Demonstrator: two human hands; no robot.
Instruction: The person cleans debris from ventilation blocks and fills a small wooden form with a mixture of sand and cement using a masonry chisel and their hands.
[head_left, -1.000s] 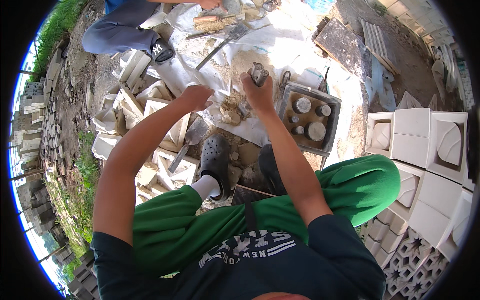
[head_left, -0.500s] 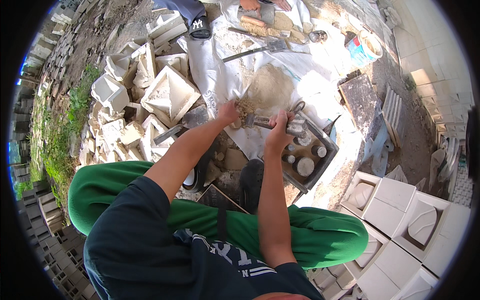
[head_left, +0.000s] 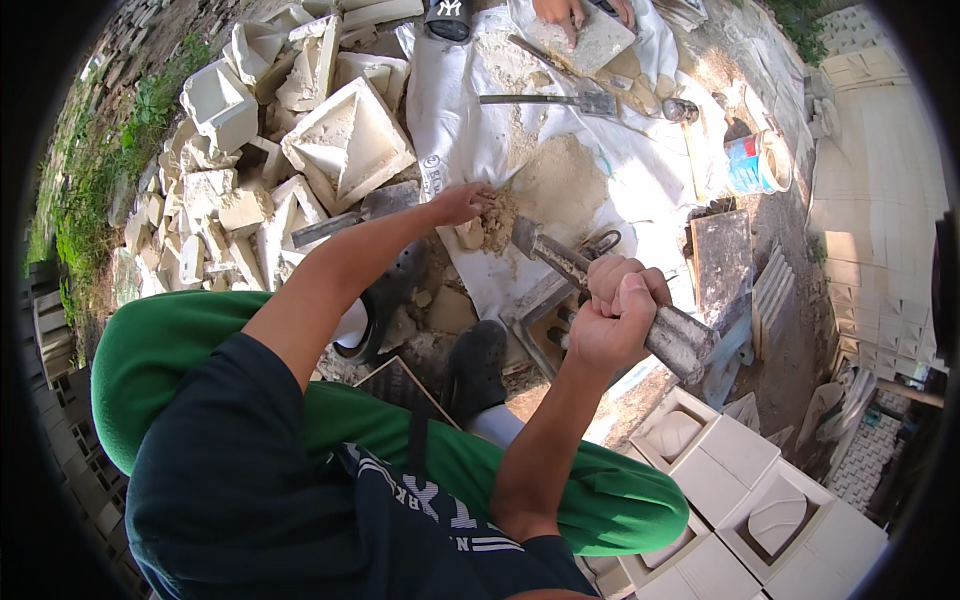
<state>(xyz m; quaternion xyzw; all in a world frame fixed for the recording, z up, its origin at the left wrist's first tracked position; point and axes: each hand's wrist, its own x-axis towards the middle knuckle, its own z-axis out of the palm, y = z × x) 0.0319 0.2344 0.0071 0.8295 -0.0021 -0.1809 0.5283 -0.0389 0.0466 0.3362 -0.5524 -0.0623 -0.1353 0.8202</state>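
From my end the right hand blocks a good part of the view; its fingers are wrapped tightly around the middle of a hand tool, which slants over the box, flat end toward the crumbly lumps and thick end toward my lower right; hand and tool cover most of the box, so I see mainly its near corner and cannot make out what it holds.

The left hand is beside the lumps, its fingers bent and close together; I cannot tell whether they pinch anything. The left forearm hides part of a small shovel and part of one dark shoe; up top, another person's hands are cut off by the edge, resting at a pale flat slab.

The tool looks like worn metal, whitish and crusted at its thick end; the sand is fine, tan and spread in a low mound on a creased white sheet; the broken pieces to the left are chalky, sharp-edged and partly hollow; the blocks at lower right are smooth and square, some with rounded shapes set in recesses.
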